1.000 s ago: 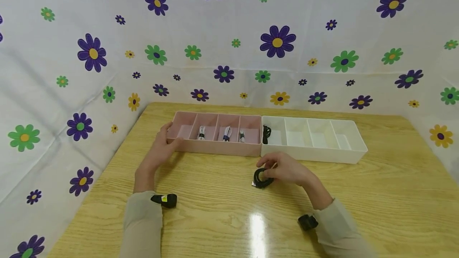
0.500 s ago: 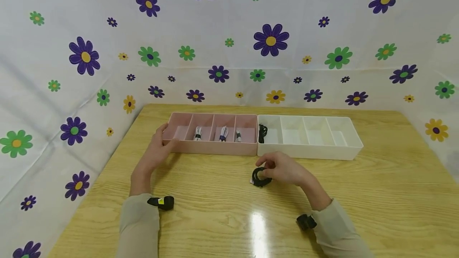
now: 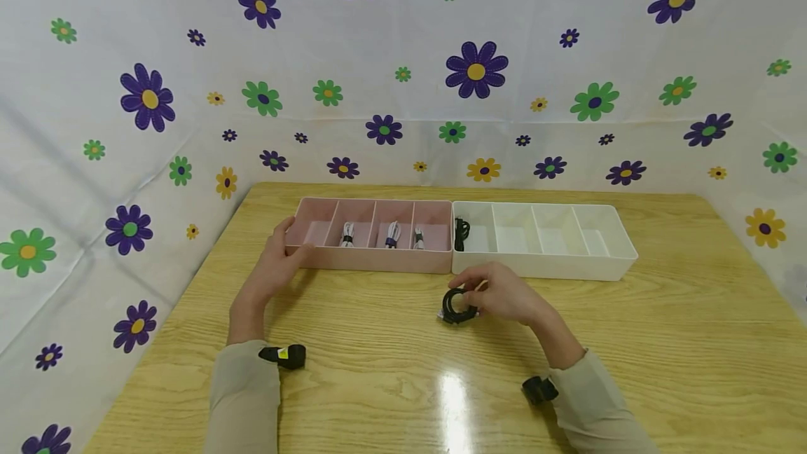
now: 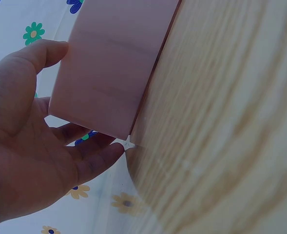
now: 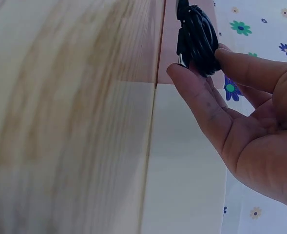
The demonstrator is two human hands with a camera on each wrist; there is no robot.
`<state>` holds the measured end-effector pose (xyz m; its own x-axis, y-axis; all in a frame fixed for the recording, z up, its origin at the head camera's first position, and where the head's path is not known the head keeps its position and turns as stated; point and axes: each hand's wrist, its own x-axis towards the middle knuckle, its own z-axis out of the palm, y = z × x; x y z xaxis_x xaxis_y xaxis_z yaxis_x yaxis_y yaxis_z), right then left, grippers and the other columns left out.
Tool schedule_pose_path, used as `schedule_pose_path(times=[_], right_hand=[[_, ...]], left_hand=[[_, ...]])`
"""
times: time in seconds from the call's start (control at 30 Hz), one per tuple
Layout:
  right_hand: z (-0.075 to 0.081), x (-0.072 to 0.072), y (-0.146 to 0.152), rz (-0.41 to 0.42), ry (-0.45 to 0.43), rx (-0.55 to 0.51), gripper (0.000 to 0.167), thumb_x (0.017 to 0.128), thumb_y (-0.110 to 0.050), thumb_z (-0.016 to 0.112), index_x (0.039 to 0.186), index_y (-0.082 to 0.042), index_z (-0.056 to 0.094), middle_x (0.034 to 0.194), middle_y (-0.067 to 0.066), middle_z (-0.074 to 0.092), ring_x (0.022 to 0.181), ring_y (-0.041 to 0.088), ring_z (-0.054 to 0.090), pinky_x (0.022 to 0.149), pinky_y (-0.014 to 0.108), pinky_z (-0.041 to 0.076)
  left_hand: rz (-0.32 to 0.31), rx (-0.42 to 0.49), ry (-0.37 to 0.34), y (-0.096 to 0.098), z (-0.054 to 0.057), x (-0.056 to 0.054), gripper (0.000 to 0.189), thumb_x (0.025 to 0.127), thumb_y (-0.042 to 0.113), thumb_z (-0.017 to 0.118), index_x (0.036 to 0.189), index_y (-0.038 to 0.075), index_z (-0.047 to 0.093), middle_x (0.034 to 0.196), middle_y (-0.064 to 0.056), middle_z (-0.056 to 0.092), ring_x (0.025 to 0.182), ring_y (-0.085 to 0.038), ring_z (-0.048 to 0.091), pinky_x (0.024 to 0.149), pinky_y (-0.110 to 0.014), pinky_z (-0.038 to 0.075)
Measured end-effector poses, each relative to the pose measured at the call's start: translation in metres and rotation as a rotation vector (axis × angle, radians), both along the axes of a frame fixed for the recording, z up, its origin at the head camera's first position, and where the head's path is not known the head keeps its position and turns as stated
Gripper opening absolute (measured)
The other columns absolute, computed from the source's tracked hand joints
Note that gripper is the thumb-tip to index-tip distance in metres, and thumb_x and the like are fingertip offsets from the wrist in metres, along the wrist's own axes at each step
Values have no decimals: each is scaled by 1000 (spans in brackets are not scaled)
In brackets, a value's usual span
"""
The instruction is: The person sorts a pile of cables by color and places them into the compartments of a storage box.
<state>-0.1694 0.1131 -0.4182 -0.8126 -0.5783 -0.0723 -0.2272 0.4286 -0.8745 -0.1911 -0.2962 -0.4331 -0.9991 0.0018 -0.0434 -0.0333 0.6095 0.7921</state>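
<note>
My right hand (image 3: 506, 294) pinches a coiled black USB cable (image 3: 449, 314) between thumb and fingers, in front of where the two boxes meet. In the right wrist view the cable (image 5: 201, 41) is a tight bundle with its plugs beside the loops. My left hand (image 3: 272, 268) grips the left end of the pink divided box (image 3: 372, 260), its thumb at the front wall and its fingers along the end wall (image 4: 89, 124). Cables with white leads (image 3: 392, 234) lie in several of the pink compartments; the leftmost holds none.
A white divided box (image 3: 542, 266) adjoins the pink one on the right. Its leftmost compartment holds a black cable bundle (image 3: 462, 233). Both boxes stand toward the back of the wooden table (image 3: 366, 370), before a flowered cloth (image 3: 353, 104).
The black cable has risen slightly toward the boxes with my right hand and turned a little. My left hand stays on the pink box. The whole head view has shifted slightly.
</note>
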Motion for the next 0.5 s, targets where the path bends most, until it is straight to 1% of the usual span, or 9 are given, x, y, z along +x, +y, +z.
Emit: schedule_pose_path(times=[0.2,0.37,0.5], right_hand=[[0,-1,5,2,-11,-53,27,91,7,60,117,8,68,99,23,67,74,21,63,60,40,57],[0,-1,7,7,-11,-67,28,91,7,59,118,8,67,94,23,66,75,22,64,60,43,57],[2,-3,8,-20,2,-73,27,91,6,60,117,6,68,93,22,65,75,21,63,61,44,58]], left_hand=[[-6,-10,-2,2,1,0,80,102,36,50,159,9,1,160,-26,12,144,-45,22,116,-61,21],[-14,-10,0,0,0,2,79,103,34,50,159,8,1,160,-28,10,145,-45,19,116,-61,20],[-20,-4,17,0,2,1,77,104,32,49,159,8,1,160,-29,10,145,-45,20,115,-61,21]])
